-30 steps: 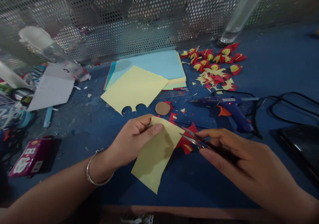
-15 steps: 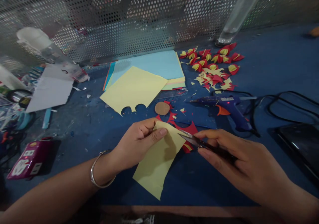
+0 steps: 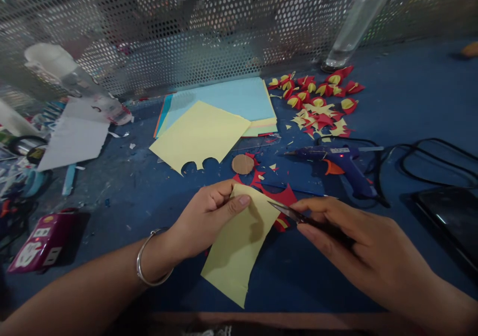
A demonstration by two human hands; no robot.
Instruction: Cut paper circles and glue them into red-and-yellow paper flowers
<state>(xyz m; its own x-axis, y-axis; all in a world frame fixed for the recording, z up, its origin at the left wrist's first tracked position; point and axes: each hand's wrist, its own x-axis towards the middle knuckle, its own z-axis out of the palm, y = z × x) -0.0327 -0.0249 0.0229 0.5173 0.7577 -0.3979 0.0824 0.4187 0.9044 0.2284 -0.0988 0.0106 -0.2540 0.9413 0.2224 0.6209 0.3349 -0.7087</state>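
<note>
Between its thumb and fingers, my left hand (image 3: pixel 212 216) pinches the top of a yellow paper piece (image 3: pixel 235 256), which hangs down toward the table's front edge. My right hand (image 3: pixel 366 246) is closed around a pair of scissors (image 3: pixel 289 211). Their blades point left and lie over the paper's upper right edge. My fingers cover most of the handles. Just beyond the paper are red paper scraps (image 3: pixel 282 195) and a round cardboard disc (image 3: pixel 242 164). A larger yellow sheet (image 3: pixel 201 132) with round bites cut from its near edge rests on a stack of coloured paper (image 3: pixel 239 97).
A blue glue gun (image 3: pixel 343 162) with a black cord lies to the right, near a dark phone-like object (image 3: pixel 444 221). Red and yellow paper shapes (image 3: pixel 317 97) are heaped behind it. On the left stand a bottle (image 3: pixel 82 82) and a purple packet (image 3: pixel 41 241).
The scissor blades have come closer together at the paper's edge. The lower end of the paper has shifted slightly down and right. Both hands stay nearly in place.
</note>
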